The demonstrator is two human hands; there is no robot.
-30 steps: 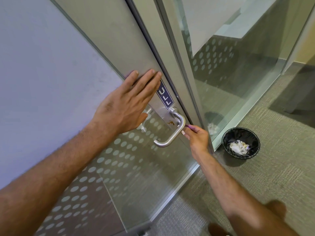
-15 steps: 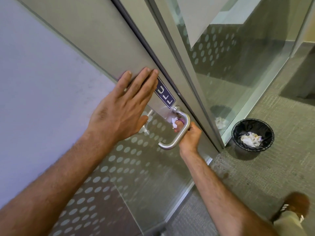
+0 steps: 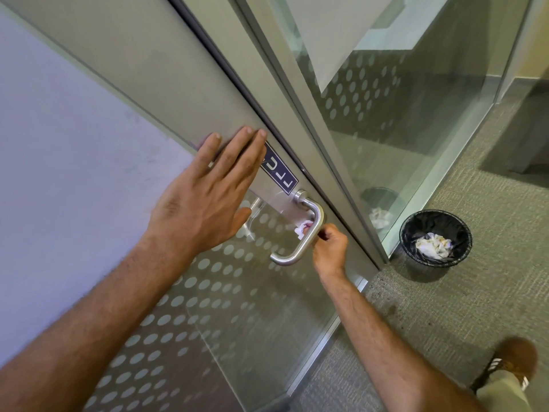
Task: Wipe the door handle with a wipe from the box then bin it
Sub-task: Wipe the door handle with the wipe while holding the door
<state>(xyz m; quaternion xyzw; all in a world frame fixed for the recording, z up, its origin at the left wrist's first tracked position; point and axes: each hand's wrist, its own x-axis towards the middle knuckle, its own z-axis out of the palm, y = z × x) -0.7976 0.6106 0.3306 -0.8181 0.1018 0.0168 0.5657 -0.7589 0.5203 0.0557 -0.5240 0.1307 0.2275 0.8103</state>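
A brushed-metal door handle (image 3: 309,233) curves out from the glass door below a blue PULL sign (image 3: 280,171). My right hand (image 3: 329,248) is wrapped around the handle's bar from the right, pinching a crumpled white wipe (image 3: 301,228) that shows between bar and door. My left hand (image 3: 208,194) lies flat on the door's metal frame, fingers spread, just left of the sign. A round black bin (image 3: 435,237) with crumpled paper inside stands on the carpet to the right. The wipe box is not in view.
The glass door (image 3: 222,292) has a dotted frosted pattern. Next to it a fixed glass panel (image 3: 386,129) meets grey carpet (image 3: 445,307). My brown shoe (image 3: 517,361) shows at the lower right.
My right hand went from beside the handle's outer edge to gripping the bar with the wipe behind it. The view shifted slightly; my left hand stayed flat on the frame.
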